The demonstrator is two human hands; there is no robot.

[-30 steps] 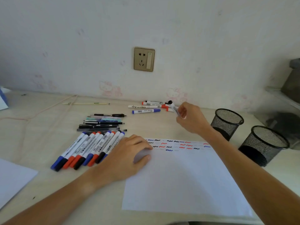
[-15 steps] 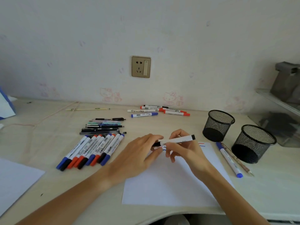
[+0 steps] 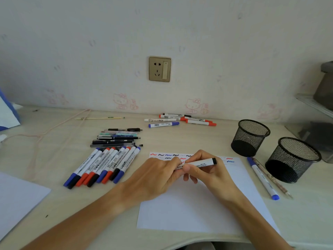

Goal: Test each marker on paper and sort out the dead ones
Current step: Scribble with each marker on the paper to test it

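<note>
Desk (image 3: pixel 180 139) surface, pale wood grain, spans the whole lower part of the head view, backed by a white wall with a gold socket plate (image 3: pixel 160 69). On it lies a white sheet of paper (image 3: pixel 201 210), near the front edge, with short red, black and blue squiggles along its far edge. A second sheet (image 3: pixel 16 197) shows at the left border. Two black mesh cups (image 3: pixel 250 138) stand to the right of the paper, one behind the other, and just in front of them a blue-capped marker (image 3: pixel 262 178) lies beside a thin pencil. Left of the paper, a row of whiteboard markers (image 3: pixel 102 166) lies side by side with blue, black and red caps toward the person; behind it sits a stack of darker pens (image 3: pixel 115 138). A smaller cluster of markers (image 3: pixel 180 120) rests near the wall.

Both hands meet above the paper's far edge. The right hand (image 3: pixel 207 170) grips the barrel of a white marker (image 3: pixel 201 162) with a black end pointing right, held roughly level. The left hand (image 3: pixel 156 175) closes its fingers around the marker's other end, hiding it.
</note>
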